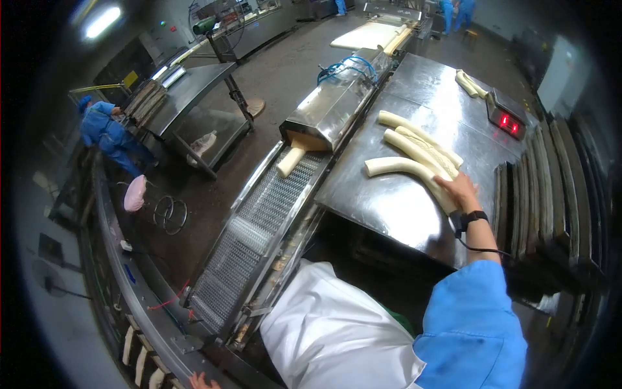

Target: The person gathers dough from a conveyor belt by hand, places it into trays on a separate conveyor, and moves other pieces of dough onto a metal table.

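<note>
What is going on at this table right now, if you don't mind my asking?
The person's right hand rests on the nearest long dough roll of several lying on a metal table. The left hand shows only in part at the bottom edge, so its action is unclear. On the conveyor, a shorter dough piece sticks out from a metal housing. A scale with red digits sits at the table's right side; a co-worker stands by another table.

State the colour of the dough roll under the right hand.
The dough roll is pale cream; head view.
</note>
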A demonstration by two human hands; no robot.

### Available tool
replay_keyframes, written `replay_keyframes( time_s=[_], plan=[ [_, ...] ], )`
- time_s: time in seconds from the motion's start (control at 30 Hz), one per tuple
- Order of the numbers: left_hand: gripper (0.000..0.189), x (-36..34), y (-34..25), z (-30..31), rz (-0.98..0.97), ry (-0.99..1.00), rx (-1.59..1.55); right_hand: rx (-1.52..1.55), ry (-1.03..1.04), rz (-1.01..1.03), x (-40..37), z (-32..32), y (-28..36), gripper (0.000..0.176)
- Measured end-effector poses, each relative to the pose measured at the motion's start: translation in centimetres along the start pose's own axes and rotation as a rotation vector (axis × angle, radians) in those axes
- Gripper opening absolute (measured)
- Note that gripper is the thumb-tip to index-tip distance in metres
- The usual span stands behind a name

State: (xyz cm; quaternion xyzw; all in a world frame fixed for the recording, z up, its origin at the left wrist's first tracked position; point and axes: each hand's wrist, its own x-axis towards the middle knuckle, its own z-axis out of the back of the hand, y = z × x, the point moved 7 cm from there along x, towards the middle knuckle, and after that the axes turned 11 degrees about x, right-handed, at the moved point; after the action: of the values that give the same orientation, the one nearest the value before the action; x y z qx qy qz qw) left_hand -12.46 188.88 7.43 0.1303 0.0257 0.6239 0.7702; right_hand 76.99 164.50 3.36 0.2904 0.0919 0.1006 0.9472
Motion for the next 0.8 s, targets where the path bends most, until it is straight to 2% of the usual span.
replay_keyframes(
  time_s=[0.07,0.13,0.2,0.33,0.43,0.47,0.5,0.53,0.57,0.6,0.67,0.73,0.8],
  plan=[
    [0.038,-0.8,-1.8,1.9,0.017,0.043,0.018,-0.129,-0.029,0.076,0.9,-1.3,3.1,0.095],
    [0.038,-1.8,-2.7,2.5,0.041,0.083,0.037,-0.191,0.062,0.137,2.9,-4.5,4.7,0.110],
    [0.037,-2.8,-3.4,2.6,0.043,0.129,0.026,-0.186,0.154,0.378,3.0,-6.5,7.8,0.108],
    [0.036,-4.5,-3.3,2.9,0.026,0.154,0.029,-0.171,0.342,0.549,4.7,-7.4,10.7,0.099],
    [0.037,-6.5,-1.9,2.2,0.206,0.238,-0.053,-0.143,0.049,0.464,9.2,-4.7,10.4,0.099],
    [0.038,-6.8,-1.8,2.3,0.188,0.224,-0.055,-0.114,-0.007,0.345,11.1,-4.6,8.7,0.100],
    [0.040,-7.2,-1.9,3.0,0.175,0.216,-0.053,0.087,0.145,0.252,11.8,-4.2,8.5,0.094],
    [0.040,-7.9,-1.6,2.7,0.233,0.210,-0.064,-0.053,0.229,0.027,10.7,-4.1,8.3,0.090],
    [0.039,-8.4,-1.6,2.4,0.258,0.207,-0.117,-0.012,0.164,0.074,7.0,-2.4,11.0,0.080],
    [0.041,-8.8,-1.4,1.9,0.286,0.199,-0.169,-0.094,0.108,0.098,6.4,-2.8,11.4,0.077],
    [0.035,-8.9,-1.2,1.4,0.291,0.123,-0.115,-0.012,0.190,0.231,8.0,-5.7,9.9,0.077],
    [0.040,-7.7,-1.6,1.6,0.329,0.140,-0.097,-0.239,0.201,0.316,7.2,-6.2,10.7,0.071],
    [0.041,-6.2,-1.9,1.8,0.375,0.146,-0.129,-0.320,0.211,0.227,3.5,-4.8,12.8,0.078]
  ],
)
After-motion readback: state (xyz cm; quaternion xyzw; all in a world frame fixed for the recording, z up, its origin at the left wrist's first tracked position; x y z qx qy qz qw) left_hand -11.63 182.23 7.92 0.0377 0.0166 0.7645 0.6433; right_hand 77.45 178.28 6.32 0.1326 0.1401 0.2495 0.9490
